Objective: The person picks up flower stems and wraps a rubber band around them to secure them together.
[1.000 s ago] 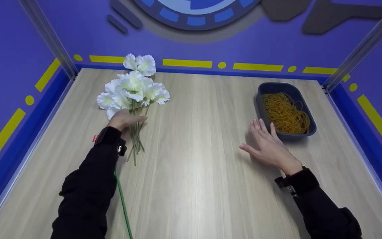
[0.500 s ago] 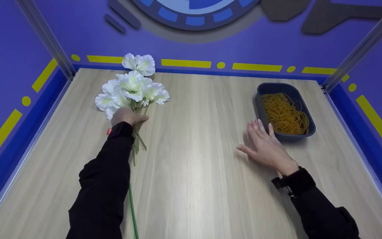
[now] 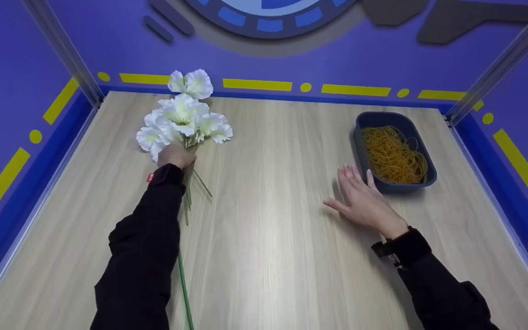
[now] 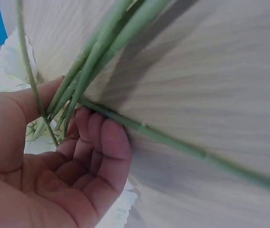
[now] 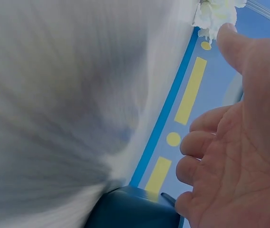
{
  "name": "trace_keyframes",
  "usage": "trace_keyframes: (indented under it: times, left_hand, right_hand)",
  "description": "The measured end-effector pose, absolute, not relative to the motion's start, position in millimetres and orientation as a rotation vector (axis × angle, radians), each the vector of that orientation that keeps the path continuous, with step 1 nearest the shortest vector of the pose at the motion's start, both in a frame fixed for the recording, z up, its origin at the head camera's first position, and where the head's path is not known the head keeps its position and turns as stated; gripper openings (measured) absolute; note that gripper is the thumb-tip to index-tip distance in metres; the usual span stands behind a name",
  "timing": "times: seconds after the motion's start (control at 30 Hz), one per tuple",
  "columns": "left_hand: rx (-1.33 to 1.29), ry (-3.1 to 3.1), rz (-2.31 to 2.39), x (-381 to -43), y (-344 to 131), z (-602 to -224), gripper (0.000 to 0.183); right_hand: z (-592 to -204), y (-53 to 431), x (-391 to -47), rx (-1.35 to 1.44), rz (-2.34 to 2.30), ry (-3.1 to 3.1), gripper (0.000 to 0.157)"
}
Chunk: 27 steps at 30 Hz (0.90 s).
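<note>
White artificial flowers [image 3: 184,112] lie bunched at the table's far left, heads toward the back wall. Their thin green stems [image 4: 94,59] pass between the thumb and curled fingers of my left hand [image 3: 175,156], which grips them just below the blooms. One stem slants off apart from the others in the left wrist view. My right hand [image 3: 362,199] is spread, palm toward the table, holding nothing. Its fingertips are near the front left corner of a dark grey plastic box [image 3: 360,151] filled with tangled yellowish rubber bands [image 3: 394,156].
A green stem or rod [image 3: 184,293] lies partly beneath the left sleeve, running off the near edge. The wooden table [image 3: 268,220] is bounded by a blue back wall [image 3: 264,68] and side walls with yellow markings.
My left forearm has swung to the right and the left hand has closed around the stems, whose lower ends have shifted and fanned out. My right hand has drifted slightly left.
</note>
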<state>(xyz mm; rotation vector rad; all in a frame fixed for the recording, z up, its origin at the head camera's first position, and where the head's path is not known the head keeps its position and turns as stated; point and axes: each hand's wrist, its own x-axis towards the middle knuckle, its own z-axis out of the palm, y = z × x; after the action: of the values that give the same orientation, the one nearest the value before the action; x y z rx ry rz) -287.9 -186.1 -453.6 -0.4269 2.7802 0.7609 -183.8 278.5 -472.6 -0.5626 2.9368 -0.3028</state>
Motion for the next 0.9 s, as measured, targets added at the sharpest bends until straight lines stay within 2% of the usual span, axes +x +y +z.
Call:
trace_keyframes:
  times: [0.13, 0.37, 0.73, 0.9]
  left_hand:
    - [-0.312, 2.767, 0.815, -287.0, -188.1, -452.7, 0.008]
    - [-0.269, 2.545, 1.062, -283.6, -191.4, -458.0, 0.019]
    - [-0.365, 2.029, 1.635, -278.7, -173.5, -464.9, 0.023]
    - [-0.493, 1.594, 1.950, -282.0, -159.1, -471.3, 0.017]
  right_hand:
    - [-470.7, 276.4, -183.2, -0.545, -0.323, 2.914, 0.103]
    - [-468.4, 272.2, -181.8, -0.549, -0.358, 2.899, 0.102]
    - [-469.6, 265.8, -180.5, -0.546, -0.437, 2.813, 0.101]
    - [-471.2, 261.5, -180.7, -0.559, -0.484, 2.771, 0.102]
